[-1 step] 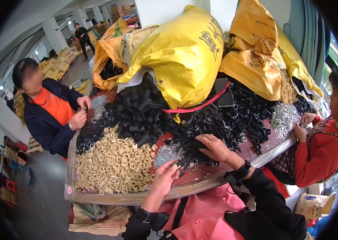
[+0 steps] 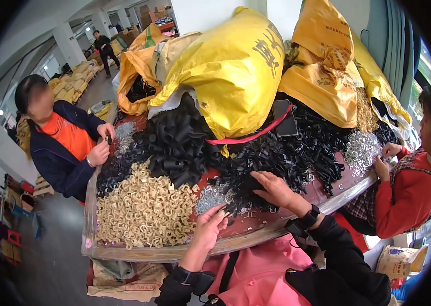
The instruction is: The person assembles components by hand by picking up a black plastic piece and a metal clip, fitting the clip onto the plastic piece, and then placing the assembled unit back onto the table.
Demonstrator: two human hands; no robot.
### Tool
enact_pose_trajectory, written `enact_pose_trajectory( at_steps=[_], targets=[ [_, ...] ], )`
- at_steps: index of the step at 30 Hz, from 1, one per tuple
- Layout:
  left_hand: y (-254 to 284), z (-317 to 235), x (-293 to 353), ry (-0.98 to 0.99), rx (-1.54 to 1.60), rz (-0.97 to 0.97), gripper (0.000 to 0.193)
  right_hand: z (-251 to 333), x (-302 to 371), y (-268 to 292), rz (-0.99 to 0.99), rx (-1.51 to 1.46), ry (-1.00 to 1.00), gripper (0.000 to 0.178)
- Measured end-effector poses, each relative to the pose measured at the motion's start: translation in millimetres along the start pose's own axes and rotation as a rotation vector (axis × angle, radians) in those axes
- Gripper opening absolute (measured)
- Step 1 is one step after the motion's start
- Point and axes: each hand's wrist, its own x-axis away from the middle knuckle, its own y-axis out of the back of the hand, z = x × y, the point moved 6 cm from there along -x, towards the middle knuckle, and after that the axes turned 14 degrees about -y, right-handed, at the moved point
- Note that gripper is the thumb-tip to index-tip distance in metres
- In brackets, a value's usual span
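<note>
Near the table's front edge, my left hand (image 2: 209,228) is closed, thumb against fingers, pinching a small dark piece (image 2: 226,208); its exact kind is too small to make out. My right hand (image 2: 278,193) reaches over the heap of small black plastic parts (image 2: 269,159). Its fingers are stretched out and apart, with the tips at the pile. Between my hands lies a small mound of shiny metal bits (image 2: 212,198). To the left of my left hand spreads a big heap of beige ring-shaped pieces (image 2: 144,209).
A large yellow sack (image 2: 225,66) and an orange sack (image 2: 322,92) stand at the back of the wood-edged table (image 2: 169,252). Black tubes (image 2: 177,145) lie before the yellow sack. One co-worker (image 2: 68,127) is at the left, another (image 2: 409,188) at the right beside metal hooks (image 2: 362,153).
</note>
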Motion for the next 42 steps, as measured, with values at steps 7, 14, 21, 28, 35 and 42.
enact_pose_trajectory(
  at_steps=[7, 14, 21, 28, 35, 42],
  targets=[
    [-6.6, 2.1, 5.0, -0.01, -0.039, 0.04, 0.028, 19.7, 12.4, 38.1, -0.142, 0.38, 0.113, 0.044],
    [-24.5, -7.1, 15.8, 0.0, -0.128, 0.196, 0.028, 46.0, 32.8, 14.6, 0.402, -0.503, -0.007, 0.044],
    [-30.7, -11.9, 21.9, -0.053, -0.442, 0.302, 0.028, 52.3, 43.9, 7.7, 0.394, -0.462, 0.062, 0.042],
    [-31.2, -3.1, 28.5, 0.0, -0.413, 0.162, 0.033, 49.8, 64.0, -7.2, 0.363, -0.583, -0.137, 0.042],
    [-30.7, 8.4, 23.8, 0.037, -0.387, 0.236, 0.048, 40.6, 71.9, -14.0, 0.471, -0.349, -0.075, 0.054],
    [-58.6, 20.3, 17.1, 0.095, -0.177, 0.25, 0.064, 56.8, 68.2, 1.1, 0.573, -0.623, 0.2, 0.075]
  ],
)
